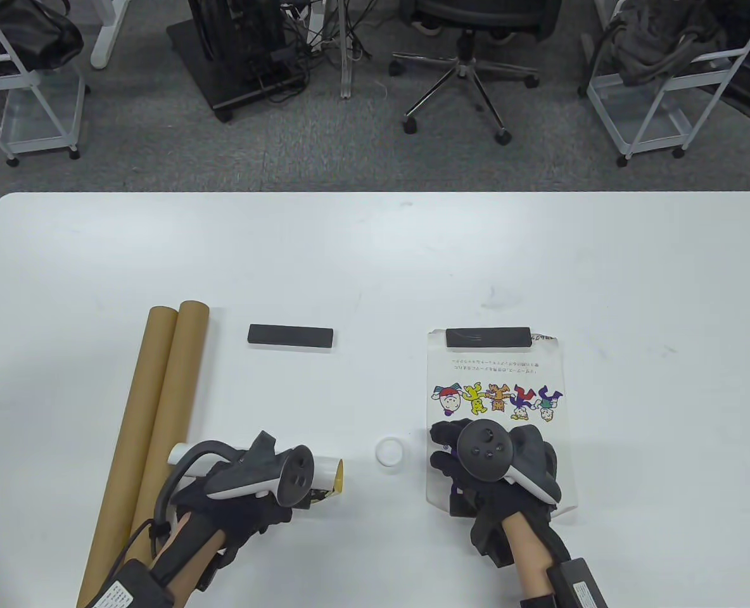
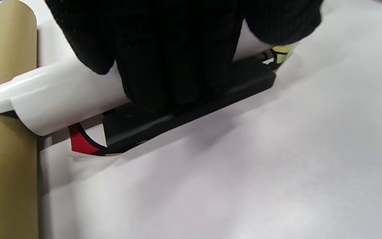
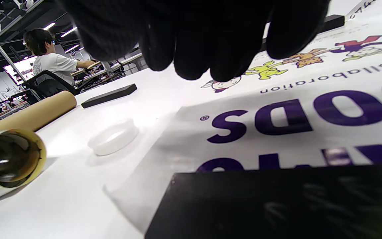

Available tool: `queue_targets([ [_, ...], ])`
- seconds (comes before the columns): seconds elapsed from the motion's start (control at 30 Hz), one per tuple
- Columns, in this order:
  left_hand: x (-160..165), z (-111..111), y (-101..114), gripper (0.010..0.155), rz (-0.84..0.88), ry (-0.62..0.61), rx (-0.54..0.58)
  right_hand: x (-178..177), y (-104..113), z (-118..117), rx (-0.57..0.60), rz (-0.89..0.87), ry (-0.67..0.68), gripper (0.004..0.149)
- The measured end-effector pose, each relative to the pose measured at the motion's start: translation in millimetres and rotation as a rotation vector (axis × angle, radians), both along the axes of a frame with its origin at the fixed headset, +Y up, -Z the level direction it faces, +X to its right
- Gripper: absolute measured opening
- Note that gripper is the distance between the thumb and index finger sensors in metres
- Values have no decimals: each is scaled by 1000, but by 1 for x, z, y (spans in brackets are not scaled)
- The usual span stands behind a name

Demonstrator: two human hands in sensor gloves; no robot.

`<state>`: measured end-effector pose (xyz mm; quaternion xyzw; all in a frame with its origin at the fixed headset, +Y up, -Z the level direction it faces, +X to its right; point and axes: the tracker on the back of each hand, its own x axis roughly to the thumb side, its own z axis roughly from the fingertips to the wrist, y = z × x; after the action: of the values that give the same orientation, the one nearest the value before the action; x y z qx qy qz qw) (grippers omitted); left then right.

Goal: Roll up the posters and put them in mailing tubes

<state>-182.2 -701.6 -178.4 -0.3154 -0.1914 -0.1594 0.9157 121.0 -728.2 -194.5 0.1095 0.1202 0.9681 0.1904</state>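
Observation:
A rolled white poster (image 1: 329, 472) lies near the table's front left, its last edge pinned under a black bar weight (image 2: 191, 109). My left hand (image 1: 289, 494) lies over the roll (image 2: 58, 96), with the fingers (image 2: 177, 59) curled over it down to the bar. A second poster (image 1: 495, 380) with cartoon figures lies flat at the right. A black bar (image 1: 489, 337) weighs down its far edge and another (image 3: 277, 202) its near edge. My right hand (image 1: 470, 453) is over its near half, fingers (image 3: 204, 39) spread and holding nothing. Two brown mailing tubes (image 1: 153, 430) lie side by side at the left.
A spare black bar (image 1: 291, 335) lies mid-table. A white tube cap (image 1: 391, 451) sits between my hands, and also shows in the right wrist view (image 3: 113, 136). The roll's open end (image 3: 10, 157) faces the cap. Chairs and carts stand beyond the far edge.

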Motion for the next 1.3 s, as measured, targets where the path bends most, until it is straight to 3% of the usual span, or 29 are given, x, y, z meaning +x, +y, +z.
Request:
queue_targets([
  [0.2,-1,-2,-8,68,-30,-23,91,1,0,0,-2,-2,-3,54],
  [0.43,2,-1,-31,81,-139,-92,86,0,0,0,-2,1,2,54],
  [0.6,11,8,-46,85,-242,-223,227,0,0,0,-6,2,-1,54],
  [0.77,17,11,-47,72,-251,-302,318,0,0,0,-4,-1,-2,54],
  [1.07,14,11,-47,70,-223,-318,302,1,0,0,-5,-2,-3,54],
  [1.3,7,13,-28,69,-188,-295,334,1,0,0,-4,-2,-9,55],
])
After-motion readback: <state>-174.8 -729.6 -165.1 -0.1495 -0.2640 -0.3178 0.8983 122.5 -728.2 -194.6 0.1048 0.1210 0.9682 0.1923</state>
